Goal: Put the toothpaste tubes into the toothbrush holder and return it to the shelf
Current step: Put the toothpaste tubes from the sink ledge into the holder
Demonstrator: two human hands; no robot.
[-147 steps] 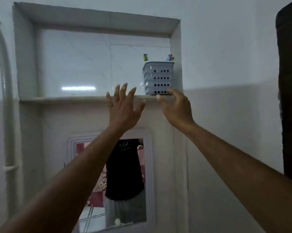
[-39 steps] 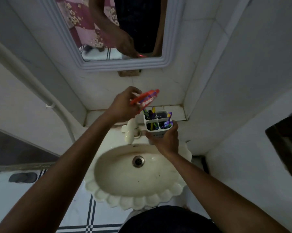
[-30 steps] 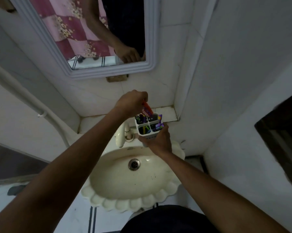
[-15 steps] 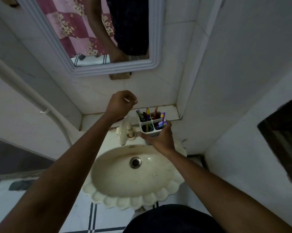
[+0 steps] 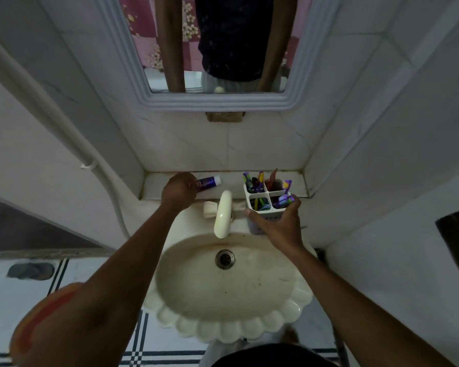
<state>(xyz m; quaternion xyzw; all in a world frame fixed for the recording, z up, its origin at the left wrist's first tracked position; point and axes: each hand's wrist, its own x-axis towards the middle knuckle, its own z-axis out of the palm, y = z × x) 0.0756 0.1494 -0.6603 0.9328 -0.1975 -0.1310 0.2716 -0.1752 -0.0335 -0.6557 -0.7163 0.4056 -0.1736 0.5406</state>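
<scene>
The white four-compartment toothbrush holder (image 5: 266, 214) stands at the back right of the sink rim, filled with colourful toothbrushes. A red toothpaste tube (image 5: 271, 178) sticks up from its far right compartment. My right hand (image 5: 278, 223) grips the holder's near side. My left hand (image 5: 179, 191) is on the tiled ledge (image 5: 157, 185) behind the sink, fingers closed on the end of a purple toothpaste tube (image 5: 210, 182) that lies there with its white cap pointing right.
A cream scalloped sink (image 5: 223, 287) lies below, its tap (image 5: 222, 213) between my hands. A framed mirror (image 5: 215, 49) hangs above. A white pipe (image 5: 64, 133) runs down the left wall. The right wall closes in beside the holder.
The red tube left my left hand and now stands in the holder. That hand moved left to the ledge and closed on the purple tube. My right hand stayed on the holder.
</scene>
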